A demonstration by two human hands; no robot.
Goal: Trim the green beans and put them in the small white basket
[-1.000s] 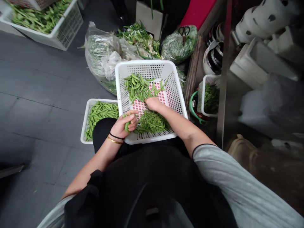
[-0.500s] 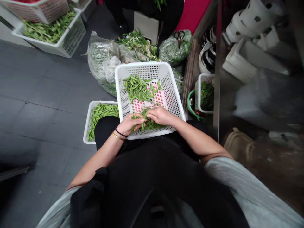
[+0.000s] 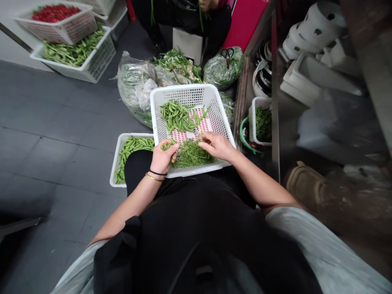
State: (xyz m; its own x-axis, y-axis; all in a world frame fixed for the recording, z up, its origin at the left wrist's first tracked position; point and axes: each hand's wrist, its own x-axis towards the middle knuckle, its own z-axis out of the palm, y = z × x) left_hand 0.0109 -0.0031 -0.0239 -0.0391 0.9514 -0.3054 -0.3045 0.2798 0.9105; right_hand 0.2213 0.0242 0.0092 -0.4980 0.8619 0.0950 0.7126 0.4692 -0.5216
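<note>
While holding a few green pods point(image 3: 166, 146) in the left hand point(image 3: 161, 158), bending the right hand point(image 3: 218, 146) over a large white basket point(image 3: 183, 87).

Cannot tell whether gripping anything with the right, fingers drawn narrow above stringy green trimmings point(image 3: 194, 155) on the basket's near side; can see a pile of loose pods point(image 3: 177, 116) toward its far left. Beside the left knee, can see a smaller basket point(image 3: 114, 163) full of pods; at upper left, a basket of red produce point(image 3: 58, 32) stacked on a basket of green vegetables point(image 3: 101, 57); at right, a small basket of leafy greens point(image 3: 252, 122).
</note>
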